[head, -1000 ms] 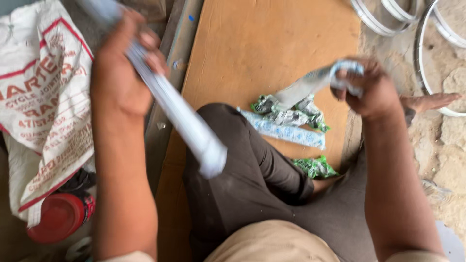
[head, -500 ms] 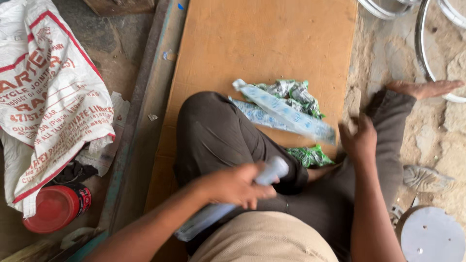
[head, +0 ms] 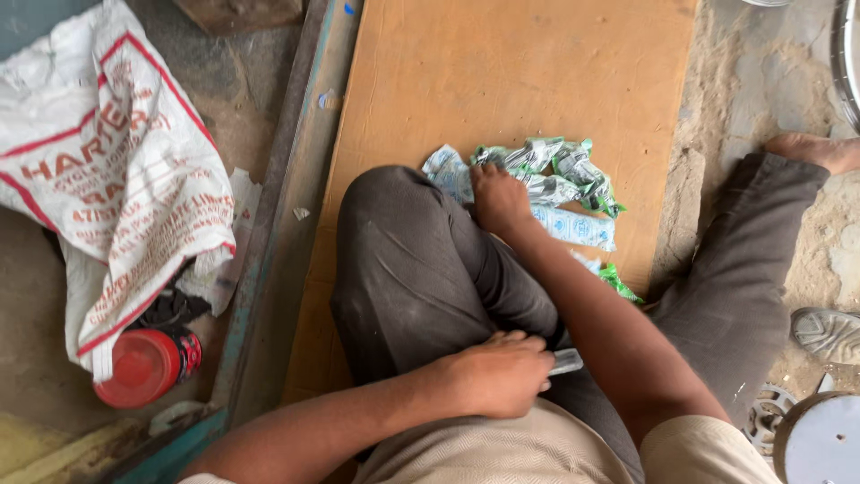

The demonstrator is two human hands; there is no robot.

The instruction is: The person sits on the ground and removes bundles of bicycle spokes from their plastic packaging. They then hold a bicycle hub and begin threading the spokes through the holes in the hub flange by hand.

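Observation:
I sit on the ground with my knees bent over an orange board (head: 502, 81). My left hand (head: 497, 375) rests on my lap, closed around a grey tube-like thing (head: 566, 361) whose end pokes out to the right. My right hand (head: 498, 199) reaches forward past my knee and presses down on a small heap of crumpled green and silver packets (head: 560, 175) and a pale blue-white packet (head: 573, 226) on the board. Whether its fingers grip a packet is hidden. Another green packet (head: 618, 280) lies beside my right forearm.
A white sack with red print (head: 116, 179) lies at the left, a red jar (head: 143, 366) below it. A metal rail (head: 278, 188) runs along the board's left edge. My bare foot (head: 815, 148), a sandal (head: 826, 332) and a round metal disc (head: 820, 439) are at the right on sandy ground.
My left hand brought the grey tube down from up high into my lap. My right hand let go of a strip it held and moved forward onto the packets.

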